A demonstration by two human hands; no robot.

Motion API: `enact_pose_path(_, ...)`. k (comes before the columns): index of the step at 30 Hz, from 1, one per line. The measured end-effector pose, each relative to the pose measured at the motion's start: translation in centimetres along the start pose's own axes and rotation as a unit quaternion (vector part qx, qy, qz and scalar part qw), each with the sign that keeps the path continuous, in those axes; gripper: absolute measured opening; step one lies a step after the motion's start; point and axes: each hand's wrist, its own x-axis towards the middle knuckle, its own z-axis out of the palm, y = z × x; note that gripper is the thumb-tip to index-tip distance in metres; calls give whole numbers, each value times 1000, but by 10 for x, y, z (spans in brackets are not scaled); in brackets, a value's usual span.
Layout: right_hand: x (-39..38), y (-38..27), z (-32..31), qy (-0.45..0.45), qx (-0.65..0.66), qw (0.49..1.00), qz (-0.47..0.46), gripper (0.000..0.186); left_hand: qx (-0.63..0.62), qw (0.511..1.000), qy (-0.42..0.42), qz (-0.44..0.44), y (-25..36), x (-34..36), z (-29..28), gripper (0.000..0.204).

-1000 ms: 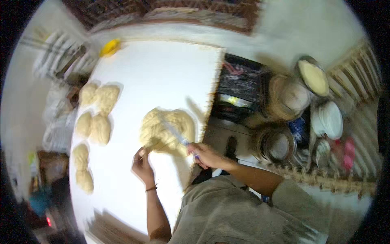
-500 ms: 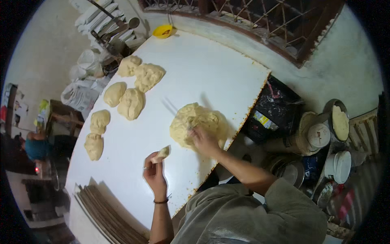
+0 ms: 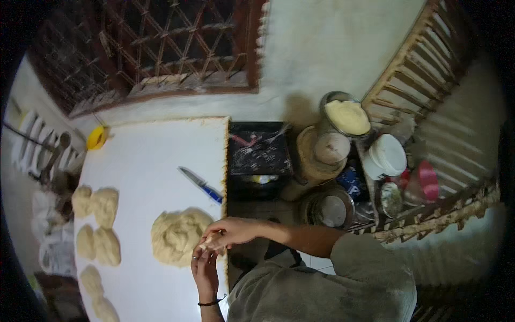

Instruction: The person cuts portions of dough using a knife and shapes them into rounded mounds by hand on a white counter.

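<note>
The left hand (image 3: 205,271) and right hand (image 3: 236,231) meet, fingers curled closely around what looks like a small dough piece (image 3: 214,241). The large dough mass (image 3: 174,237), roundish with no clear long axis, lies on the table (image 3: 142,172) just left of both hands, neither plainly nearer.

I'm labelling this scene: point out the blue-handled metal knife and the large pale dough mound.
Blue-handled metal knife (image 3: 201,185), head view: where blade meets handle.
Large pale dough mound (image 3: 179,236), head view: middle of its top.
</note>
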Motion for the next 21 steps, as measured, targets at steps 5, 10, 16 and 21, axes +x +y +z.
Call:
enact_pose_path(5, -173, -3, -134, 367, -122, 922, -10, 45, 235, 966, -98, 43, -13, 39, 100, 61)
enact_pose_path(10, -333, 31, -313, 772, -363, 520, 44, 35, 246, 965, -91, -9, -34, 80, 123, 42)
enact_pose_path(16, -320, 72, -289, 737, -540, 400, 80, 36, 291, 954, -33, 67, -67, 109, 27, 43)
enact_pose_path(21, -263, 172, -150, 672, -80, 735, 47, 19, 498, 828, 143, 215, 21, 127, 3, 52)
